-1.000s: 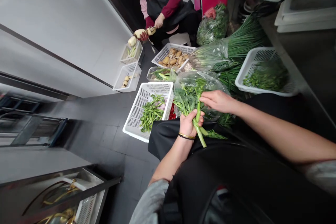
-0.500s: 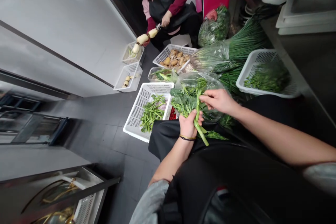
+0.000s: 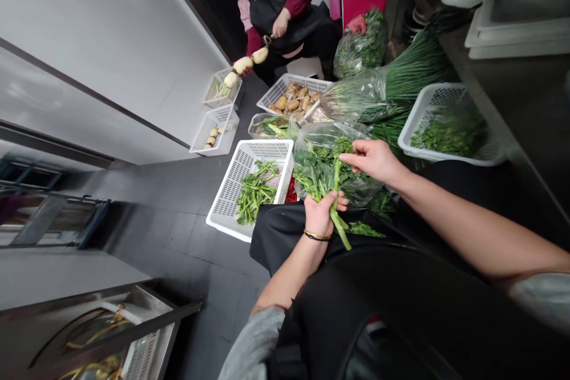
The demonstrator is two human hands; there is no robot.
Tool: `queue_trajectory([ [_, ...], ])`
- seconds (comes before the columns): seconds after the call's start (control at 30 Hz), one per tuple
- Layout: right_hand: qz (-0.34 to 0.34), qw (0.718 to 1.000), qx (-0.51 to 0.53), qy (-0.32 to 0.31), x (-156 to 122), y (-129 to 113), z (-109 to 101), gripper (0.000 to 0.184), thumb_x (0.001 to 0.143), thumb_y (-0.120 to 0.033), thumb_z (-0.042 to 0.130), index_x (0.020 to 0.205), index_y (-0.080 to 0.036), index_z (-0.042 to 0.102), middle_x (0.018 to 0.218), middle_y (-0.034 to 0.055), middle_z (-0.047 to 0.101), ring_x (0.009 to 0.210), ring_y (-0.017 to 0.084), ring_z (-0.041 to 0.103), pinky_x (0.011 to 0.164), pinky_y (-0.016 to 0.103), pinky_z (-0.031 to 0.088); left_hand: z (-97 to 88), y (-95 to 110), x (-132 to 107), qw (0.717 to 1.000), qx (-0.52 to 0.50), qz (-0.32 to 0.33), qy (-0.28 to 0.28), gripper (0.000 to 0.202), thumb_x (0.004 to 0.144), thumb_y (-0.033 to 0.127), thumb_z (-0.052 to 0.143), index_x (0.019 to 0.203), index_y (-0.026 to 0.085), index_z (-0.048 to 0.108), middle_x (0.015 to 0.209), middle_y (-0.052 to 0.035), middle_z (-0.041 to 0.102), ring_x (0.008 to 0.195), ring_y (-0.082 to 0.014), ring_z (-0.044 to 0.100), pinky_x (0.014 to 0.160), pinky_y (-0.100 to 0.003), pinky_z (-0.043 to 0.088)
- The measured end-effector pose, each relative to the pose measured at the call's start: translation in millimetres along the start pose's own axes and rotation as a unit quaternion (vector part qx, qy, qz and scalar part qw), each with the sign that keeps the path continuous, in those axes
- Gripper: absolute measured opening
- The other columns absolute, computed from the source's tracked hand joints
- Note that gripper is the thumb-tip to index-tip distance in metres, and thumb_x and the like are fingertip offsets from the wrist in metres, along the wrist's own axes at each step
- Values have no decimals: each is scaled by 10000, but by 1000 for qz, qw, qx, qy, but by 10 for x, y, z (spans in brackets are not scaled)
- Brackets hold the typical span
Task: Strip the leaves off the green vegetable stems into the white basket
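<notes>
My left hand is closed around the lower part of a long green broccolini stalk, along with some other leafy stems. The stalk tilts, its florets up and its thick cut end hanging below my fingers. Near its top, my right hand pinches with thumb and forefinger just under the florets; exactly what lies between those fingertips is partly hidden. Trimmed broccolini stems lie in a white slotted basket left of my knee. Small green pieces rest on my black apron.
A plastic bag of leafy greens is in front of me. Beyond are a basket of potatoes, bagged green stalks and a basket of herbs. Across from me, a person in a dark apron holds a pale, segmented root vegetable.
My right hand has shifted slightly up and right along the stalk, near its florets. My left hand keeps its grip. The whole view has drifted a little.
</notes>
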State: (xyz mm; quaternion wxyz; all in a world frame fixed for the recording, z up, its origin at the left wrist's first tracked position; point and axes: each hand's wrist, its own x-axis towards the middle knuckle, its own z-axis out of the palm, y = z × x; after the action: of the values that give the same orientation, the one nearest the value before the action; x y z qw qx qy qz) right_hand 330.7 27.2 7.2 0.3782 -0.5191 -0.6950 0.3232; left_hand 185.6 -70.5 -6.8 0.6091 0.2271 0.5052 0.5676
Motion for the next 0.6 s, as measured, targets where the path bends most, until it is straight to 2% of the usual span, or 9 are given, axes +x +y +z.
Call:
queue_trajectory([
  [0.1,-134,975,-161,77,-149,-31,173,304,829,-376,509,609,-168,520,633,39,570,525,114,463,486,251,266,-16,0,14,998,-19,-65,10,220,562,225,719,654,49,626,633,-93,638,495,-119,591,436,-195,444],
  [0.17,-232,947,-217,42,-312,-34,231,277,855,-318,463,643,-165,556,681,50,577,554,115,471,501,255,267,-43,-20,58,998,-31,-59,21,210,553,220,715,652,61,621,607,-73,624,473,-109,569,410,-188,410],
  [0.23,-282,937,-204,-22,-430,-27,231,291,867,-321,448,645,-170,561,666,41,570,565,114,479,517,247,289,-77,-52,118,999,-26,-5,37,204,566,228,715,669,87,608,583,-41,607,445,-94,538,400,-190,385],
  [0.3,-223,963,-149,-37,-439,-8,186,341,863,-384,467,599,-173,518,597,22,549,532,108,465,508,237,303,-115,-89,170,996,7,66,60,208,584,237,720,694,114,595,583,-16,602,455,-89,530,422,-194,389],
  [0.37,-86,993,-78,-20,-339,22,126,393,828,-464,516,562,-181,463,505,-6,516,471,102,443,476,227,305,-149,-124,200,988,57,125,75,218,595,236,729,738,130,604,652,-15,632,542,-102,571,508,-210,440],
  [0.43,21,999,-14,-32,-196,53,87,425,774,-535,562,556,-188,448,440,-27,491,425,103,435,450,225,309,-166,-154,203,979,101,160,71,231,599,231,736,781,139,628,739,-22,661,646,-118,601,631,-241,481],
  [0.47,44,998,4,-44,-136,65,85,426,764,-551,564,566,-189,461,430,-30,489,414,106,437,445,226,312,-164,-166,196,977,111,167,66,240,595,228,740,792,139,637,766,-25,667,675,-123,605,674,-254,486],
  [0.53,31,999,-7,-29,-80,71,124,409,789,-538,537,586,-185,490,450,-19,498,423,111,438,452,234,313,-142,-182,173,983,98,143,60,240,574,223,749,765,130,635,737,-25,657,639,-119,592,635,-251,477],
  [0.6,-54,995,-78,14,-131,44,206,365,841,-461,486,615,-177,522,537,13,534,479,119,453,482,248,315,-109,-186,152,996,42,58,51,244,544,208,752,720,117,611,657,-19,622,545,-103,554,504,-221,423],
])
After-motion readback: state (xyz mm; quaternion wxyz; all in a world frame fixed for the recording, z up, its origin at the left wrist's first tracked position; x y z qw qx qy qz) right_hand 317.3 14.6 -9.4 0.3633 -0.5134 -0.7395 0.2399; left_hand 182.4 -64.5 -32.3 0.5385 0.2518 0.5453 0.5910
